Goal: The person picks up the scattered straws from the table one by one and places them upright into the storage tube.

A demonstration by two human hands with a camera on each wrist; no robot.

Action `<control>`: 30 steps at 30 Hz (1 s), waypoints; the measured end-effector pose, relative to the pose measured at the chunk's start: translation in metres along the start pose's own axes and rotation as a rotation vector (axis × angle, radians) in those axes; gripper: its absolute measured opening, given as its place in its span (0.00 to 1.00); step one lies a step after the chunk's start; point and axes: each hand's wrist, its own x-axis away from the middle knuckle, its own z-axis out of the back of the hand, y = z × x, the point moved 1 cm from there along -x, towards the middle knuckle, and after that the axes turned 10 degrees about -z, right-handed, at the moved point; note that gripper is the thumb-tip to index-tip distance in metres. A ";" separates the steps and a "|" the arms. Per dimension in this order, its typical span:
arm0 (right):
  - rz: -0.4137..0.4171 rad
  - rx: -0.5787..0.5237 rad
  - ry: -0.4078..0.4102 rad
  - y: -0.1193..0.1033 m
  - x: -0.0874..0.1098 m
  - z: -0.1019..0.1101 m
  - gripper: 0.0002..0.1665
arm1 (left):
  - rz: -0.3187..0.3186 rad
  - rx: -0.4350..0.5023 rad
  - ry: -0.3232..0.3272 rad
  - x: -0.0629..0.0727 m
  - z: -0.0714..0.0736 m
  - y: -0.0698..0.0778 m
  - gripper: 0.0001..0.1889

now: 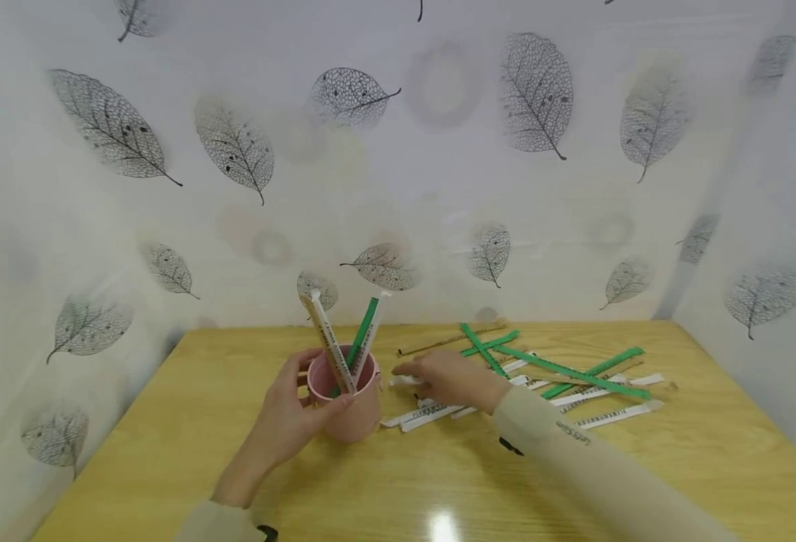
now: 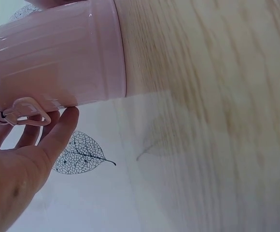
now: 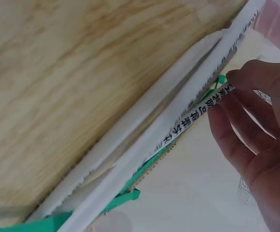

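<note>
A small pink metal pail (image 1: 356, 420) with side handles stands upright on the table. My left hand (image 1: 283, 418) grips it around its left side, thumb at the front; in the left wrist view, fingers lie beside the handle (image 2: 26, 112). Out of the pail stick paper-wrapped straws: a green straw (image 1: 364, 330), a brown one and white ones. Just right of the pail, my right hand (image 1: 457, 379) reaches over the pile of straws. In the right wrist view its thumb and fingers pinch the end of a white wrapped straw (image 3: 190, 120) with dark printing.
Several wrapped straws lie crossed on the wooden table (image 1: 188, 436) to the right, among them a green straw (image 1: 570, 369), a white straw (image 1: 618, 415) and a thin brown straw (image 1: 445, 342). A leaf-print curtain (image 1: 398, 188) hangs behind and beside the table.
</note>
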 end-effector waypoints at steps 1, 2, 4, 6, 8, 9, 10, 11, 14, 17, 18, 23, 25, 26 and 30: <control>-0.008 0.001 -0.001 0.000 0.001 0.001 0.28 | -0.001 0.003 0.000 0.001 0.000 0.000 0.39; -0.018 -0.004 0.001 0.000 0.003 0.003 0.29 | 0.001 0.004 -0.001 0.001 -0.001 0.000 0.39; -0.027 -0.022 0.015 0.000 0.007 0.010 0.31 | 0.002 0.003 -0.002 0.002 -0.001 0.000 0.39; -0.027 -0.044 0.048 0.001 0.012 0.019 0.32 | 0.003 0.002 -0.004 0.002 -0.001 0.000 0.40; -0.024 -0.077 0.093 0.004 0.017 0.029 0.32 | 0.006 -0.002 -0.005 0.002 0.000 0.000 0.40; -0.015 -0.092 0.121 0.005 0.019 0.035 0.31 | 0.010 -0.001 -0.005 0.002 0.000 0.000 0.40; -0.008 -0.107 0.148 0.007 0.021 0.039 0.30 | 0.013 0.001 -0.004 0.002 0.000 0.001 0.40; -0.002 -0.126 0.173 0.008 0.024 0.045 0.29 | 0.017 0.003 -0.005 0.002 0.000 0.001 0.41; 0.073 -0.152 0.303 0.011 0.030 0.059 0.26 | 0.026 0.003 -0.006 0.002 0.001 0.001 0.41; 0.152 -0.179 0.450 0.012 0.033 0.074 0.24 | 0.030 -0.002 -0.008 0.002 0.001 0.001 0.42; 0.175 -0.187 0.501 0.011 0.033 0.079 0.24 | 0.030 0.000 -0.008 0.002 0.001 0.001 0.42; 0.222 -0.257 0.662 0.002 0.035 0.104 0.23 | 0.015 0.009 -0.009 0.001 0.002 0.001 0.41; 0.225 -0.283 0.711 -0.003 0.035 0.112 0.23 | 0.008 0.010 -0.009 0.001 0.002 0.002 0.40; 0.224 -0.307 0.730 -0.005 0.035 0.116 0.23 | 0.006 0.011 -0.007 0.002 0.002 0.002 0.40; 0.231 -0.428 0.792 -0.017 0.034 0.126 0.23 | 0.007 0.012 0.000 0.004 0.002 0.000 0.40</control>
